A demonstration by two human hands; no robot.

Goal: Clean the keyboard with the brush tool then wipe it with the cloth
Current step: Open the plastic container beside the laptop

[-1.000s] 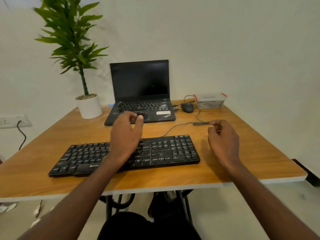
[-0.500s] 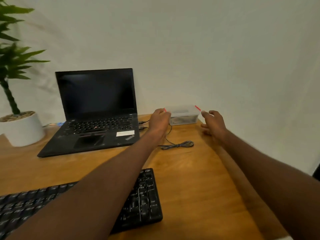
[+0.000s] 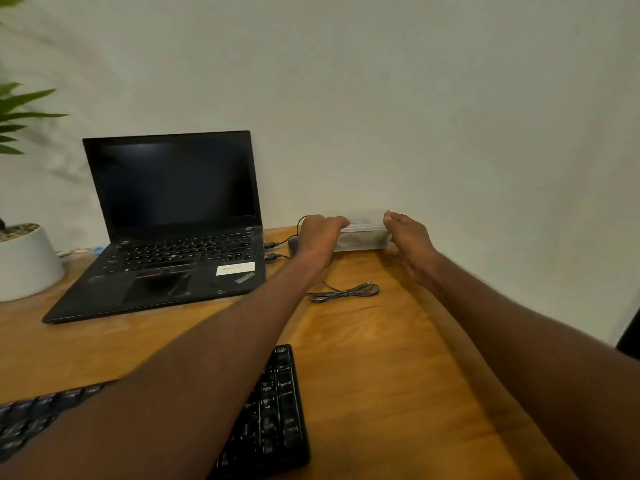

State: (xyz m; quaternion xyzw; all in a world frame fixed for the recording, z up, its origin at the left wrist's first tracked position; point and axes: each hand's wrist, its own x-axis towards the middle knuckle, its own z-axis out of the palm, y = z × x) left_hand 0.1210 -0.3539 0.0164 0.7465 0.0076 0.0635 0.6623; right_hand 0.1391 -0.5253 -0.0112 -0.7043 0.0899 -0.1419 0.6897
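Now clasping the lidded plastic box (image 3: 363, 233) at the worktop's (image 3: 381, 358) far edge: left hand (image 3: 320, 239) and right hand (image 3: 410, 244), a grip curled onto each end, apart half a second ago. Probably fetching brush and cloth. Keyboard (image 3: 273, 410) well behind both grips, untouched.

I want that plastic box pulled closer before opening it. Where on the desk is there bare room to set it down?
The widest bare wood lies right of the keyboard, between both forearms, in front of the coiled cable. Another strip runs between the laptop front and the keyboard. It is crowded at the back, where both hands meet the plastic box beside the mouse and plugs.
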